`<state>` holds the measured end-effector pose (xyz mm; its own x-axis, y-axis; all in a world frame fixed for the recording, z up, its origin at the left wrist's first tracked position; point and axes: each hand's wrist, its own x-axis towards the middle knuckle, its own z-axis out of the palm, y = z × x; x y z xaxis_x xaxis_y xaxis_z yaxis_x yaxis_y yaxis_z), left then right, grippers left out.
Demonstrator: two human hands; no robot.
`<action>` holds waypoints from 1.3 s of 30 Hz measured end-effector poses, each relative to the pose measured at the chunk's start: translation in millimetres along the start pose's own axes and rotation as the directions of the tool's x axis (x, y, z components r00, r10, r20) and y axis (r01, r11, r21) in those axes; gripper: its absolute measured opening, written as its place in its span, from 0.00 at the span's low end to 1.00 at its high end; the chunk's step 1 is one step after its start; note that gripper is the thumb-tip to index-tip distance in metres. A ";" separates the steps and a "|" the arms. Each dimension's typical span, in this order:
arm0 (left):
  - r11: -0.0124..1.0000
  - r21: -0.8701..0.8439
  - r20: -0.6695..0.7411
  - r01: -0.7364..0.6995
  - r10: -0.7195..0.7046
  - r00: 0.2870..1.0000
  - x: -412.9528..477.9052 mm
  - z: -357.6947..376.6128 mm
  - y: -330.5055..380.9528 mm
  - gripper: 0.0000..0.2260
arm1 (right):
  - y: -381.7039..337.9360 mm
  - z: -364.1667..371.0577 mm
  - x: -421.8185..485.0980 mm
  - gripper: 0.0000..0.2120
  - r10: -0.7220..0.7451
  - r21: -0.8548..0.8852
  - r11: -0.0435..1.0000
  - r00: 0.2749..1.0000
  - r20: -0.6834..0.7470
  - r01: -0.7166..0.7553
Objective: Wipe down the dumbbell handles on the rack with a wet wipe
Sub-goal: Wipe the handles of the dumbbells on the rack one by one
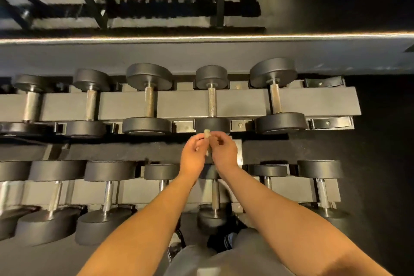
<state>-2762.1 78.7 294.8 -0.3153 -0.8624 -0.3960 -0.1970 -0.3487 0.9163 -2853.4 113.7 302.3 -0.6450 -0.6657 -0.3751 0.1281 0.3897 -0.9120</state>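
Wet wipe (206, 136), small and crumpled, was pinched between curled fingers (198, 140) of left hand (192, 157) and right hand (224, 152). It was held just off the upper rack (246, 101) tier's front edge, near one dumbbell (212, 105).

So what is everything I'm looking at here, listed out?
upper dumbbells: at least five, black heads, dull grey handles, top tier of the rack
lower dumbbells: about seven, black heads, shiny handles, bottom tier, some cut off or behind the arms
rack: one, grey bars and black brackets, two tiers
light strip: one, warm white, along the ledge behind the rack
wet wipe: one, pale, bunched, between both hands over the rack's middle
grey trousers: bottom edge
left hand: pinches the wipe
right hand: pinches the wipe
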 end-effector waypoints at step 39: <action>0.927 0.362 -0.384 -0.097 0.243 0.891 43.0 -79.2 30.4 0.11 | -36.0 105.9 45.2 0.11 -0.085 -0.004 0.996 0.940 0.331 0.091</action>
<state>-2708.1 2.0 310.4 0.0275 -0.9939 -0.1071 -0.4882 -0.1068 0.8662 -2807.4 2.2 300.6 -0.3680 -0.8693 -0.3301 0.0657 0.3298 -0.9418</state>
